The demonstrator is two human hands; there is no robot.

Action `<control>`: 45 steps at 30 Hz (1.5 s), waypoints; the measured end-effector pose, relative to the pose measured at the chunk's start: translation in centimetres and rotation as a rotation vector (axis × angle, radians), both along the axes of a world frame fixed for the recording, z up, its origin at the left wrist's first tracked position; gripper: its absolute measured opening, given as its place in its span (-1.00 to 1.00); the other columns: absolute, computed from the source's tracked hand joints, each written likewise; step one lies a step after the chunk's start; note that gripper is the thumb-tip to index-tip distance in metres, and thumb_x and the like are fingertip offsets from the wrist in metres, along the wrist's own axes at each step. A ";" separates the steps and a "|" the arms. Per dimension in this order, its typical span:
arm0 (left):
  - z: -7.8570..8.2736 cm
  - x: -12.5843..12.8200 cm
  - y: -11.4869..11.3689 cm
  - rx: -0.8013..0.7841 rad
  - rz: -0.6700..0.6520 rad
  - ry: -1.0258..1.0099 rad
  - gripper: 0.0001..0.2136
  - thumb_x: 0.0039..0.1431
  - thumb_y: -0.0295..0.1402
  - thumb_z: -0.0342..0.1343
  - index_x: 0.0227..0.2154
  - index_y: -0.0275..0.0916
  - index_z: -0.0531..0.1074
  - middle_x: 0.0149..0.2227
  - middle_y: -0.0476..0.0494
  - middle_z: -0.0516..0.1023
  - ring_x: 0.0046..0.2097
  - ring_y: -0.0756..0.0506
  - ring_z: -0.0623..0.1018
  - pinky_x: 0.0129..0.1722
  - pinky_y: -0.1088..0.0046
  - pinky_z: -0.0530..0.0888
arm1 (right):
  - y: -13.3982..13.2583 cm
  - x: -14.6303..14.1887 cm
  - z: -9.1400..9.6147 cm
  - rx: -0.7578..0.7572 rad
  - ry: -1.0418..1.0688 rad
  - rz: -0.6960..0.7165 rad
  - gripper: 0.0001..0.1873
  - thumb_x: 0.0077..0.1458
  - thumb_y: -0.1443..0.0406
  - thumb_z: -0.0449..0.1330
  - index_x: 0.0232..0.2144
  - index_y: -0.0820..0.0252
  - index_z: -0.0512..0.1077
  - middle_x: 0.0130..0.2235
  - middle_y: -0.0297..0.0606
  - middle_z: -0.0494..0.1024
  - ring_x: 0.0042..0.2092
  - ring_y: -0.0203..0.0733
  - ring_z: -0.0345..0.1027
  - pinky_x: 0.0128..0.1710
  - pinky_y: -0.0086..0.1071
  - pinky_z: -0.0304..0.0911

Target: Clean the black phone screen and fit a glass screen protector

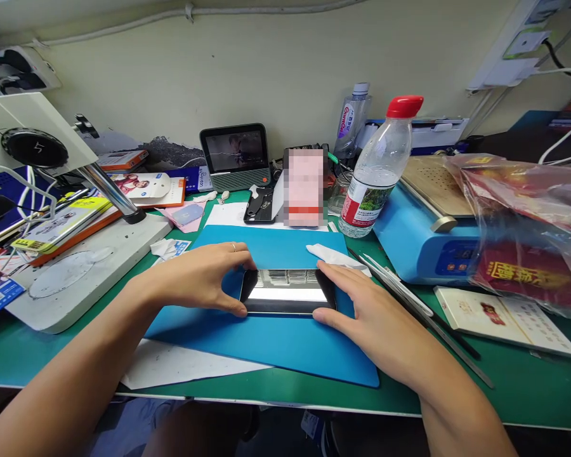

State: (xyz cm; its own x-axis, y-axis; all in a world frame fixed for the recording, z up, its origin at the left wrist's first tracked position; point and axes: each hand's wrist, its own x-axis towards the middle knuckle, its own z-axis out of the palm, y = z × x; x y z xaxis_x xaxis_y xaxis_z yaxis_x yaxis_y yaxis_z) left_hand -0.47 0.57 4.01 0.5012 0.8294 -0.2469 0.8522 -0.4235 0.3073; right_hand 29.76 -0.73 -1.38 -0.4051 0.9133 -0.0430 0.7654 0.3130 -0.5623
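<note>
A dark-framed smartphone [288,294] lies sideways on a blue mat [266,339], its glossy face mirroring bright light and a grille-like pattern. My left hand [214,279] grips its left end, thumb at the near edge and fingers at the far edge. At the opposite end my right hand [356,298] holds it the same way, thumb near and fingers far. A ring sits on one finger of my left hand. Just beyond my right fingertips lies a crumpled white tissue [335,257].
Behind the mat stand a small display screen [235,149], a black phone-shaped piece [260,206] and a red-capped water bottle [375,171]. A blue hot-plate machine [423,228] is at right, with tweezers and thin tools [423,311] before it. A microscope stand base [90,273] occupies the left.
</note>
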 end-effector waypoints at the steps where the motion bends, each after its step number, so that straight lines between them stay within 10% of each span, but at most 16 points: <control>1: 0.0 0.0 0.0 -0.001 0.000 0.002 -0.45 0.08 0.04 0.32 0.06 -0.11 0.45 0.09 -0.14 0.51 0.05 -0.26 0.54 -0.05 0.30 0.48 | 0.0 0.0 0.0 -0.004 -0.002 -0.002 -0.21 0.21 0.00 0.21 0.41 -0.01 0.16 0.45 -0.34 0.17 0.45 0.03 0.01 0.43 0.02 -0.02; 45: -0.1 0.5 -0.1 0.024 -0.055 -0.016 -0.50 0.12 0.01 0.28 0.04 -0.14 0.45 0.03 -0.14 0.49 -0.03 -0.24 0.55 -0.09 0.33 0.46 | -0.3 -0.3 0.6 0.051 -0.016 -0.006 -0.20 0.19 0.05 0.25 0.41 -0.01 0.16 0.42 -0.25 0.23 0.41 0.08 0.12 0.38 0.03 0.11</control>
State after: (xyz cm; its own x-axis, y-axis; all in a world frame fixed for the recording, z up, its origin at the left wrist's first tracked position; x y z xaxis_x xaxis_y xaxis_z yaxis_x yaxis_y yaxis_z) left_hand -0.01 0.51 3.91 0.5497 0.8061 -0.2191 0.8226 -0.4768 0.3097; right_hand 29.42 -1.07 -0.77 -0.3989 0.9170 -0.0024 0.7761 0.3362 -0.5335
